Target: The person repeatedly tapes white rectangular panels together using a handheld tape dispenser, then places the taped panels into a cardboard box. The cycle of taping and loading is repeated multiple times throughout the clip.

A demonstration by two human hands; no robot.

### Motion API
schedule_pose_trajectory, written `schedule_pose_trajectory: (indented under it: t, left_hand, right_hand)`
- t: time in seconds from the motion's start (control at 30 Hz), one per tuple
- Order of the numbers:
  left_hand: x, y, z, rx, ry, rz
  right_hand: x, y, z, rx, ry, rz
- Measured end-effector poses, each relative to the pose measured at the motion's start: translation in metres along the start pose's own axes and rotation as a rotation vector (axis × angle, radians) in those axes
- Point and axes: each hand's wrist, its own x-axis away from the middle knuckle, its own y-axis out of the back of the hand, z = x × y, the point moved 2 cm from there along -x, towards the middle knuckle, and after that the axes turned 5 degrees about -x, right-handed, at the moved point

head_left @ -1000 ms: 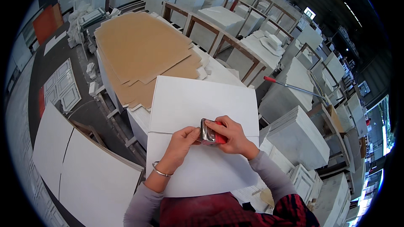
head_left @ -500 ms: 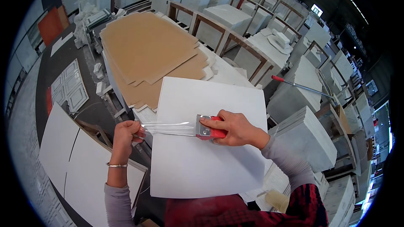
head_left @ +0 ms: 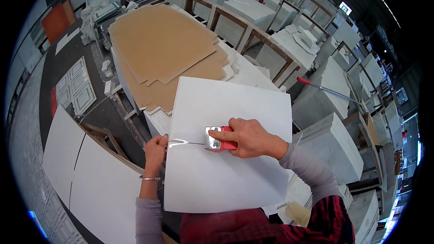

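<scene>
A large white sheet (head_left: 230, 180) lies flat in front of me, cut square and slightly tilted. My right hand (head_left: 253, 138) grips a red tape dispenser (head_left: 228, 139) with a shiny metal front, held over the middle of the sheet. From it a strip of clear tape (head_left: 186, 142) runs left, narrowed and twisted. My left hand (head_left: 156, 151) pinches the tape's free end at the sheet's left edge, fingers closed. A bracelet circles the left wrist.
Brown cardboard sheets (head_left: 162, 45) are stacked beyond the white sheet. White panels (head_left: 104, 176) stand at left. Stone slabs (head_left: 330, 144) and a wooden frame (head_left: 253, 34) fill the right and back. A red-handled rod (head_left: 330, 91) rests on slabs.
My left hand has moved right, to the sheet's edge. The stretch of tape between my hands is shorter and has gone from wide and flat to narrow and bunched.
</scene>
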Motion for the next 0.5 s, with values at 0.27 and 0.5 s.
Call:
schedule_pose_trajectory:
  t: [0.27,0.5]
  left_hand:
    - [0.012,0.009,-0.032,-0.963,-0.356,-0.165]
    - [-0.003,-0.043,-0.106,-0.534,-0.999,-0.266]
  right_hand:
    - [0.004,-0.001,0.002,-0.040,0.013,-0.041]
    - [0.008,0.001,0.012,0.006,0.057,-0.036]
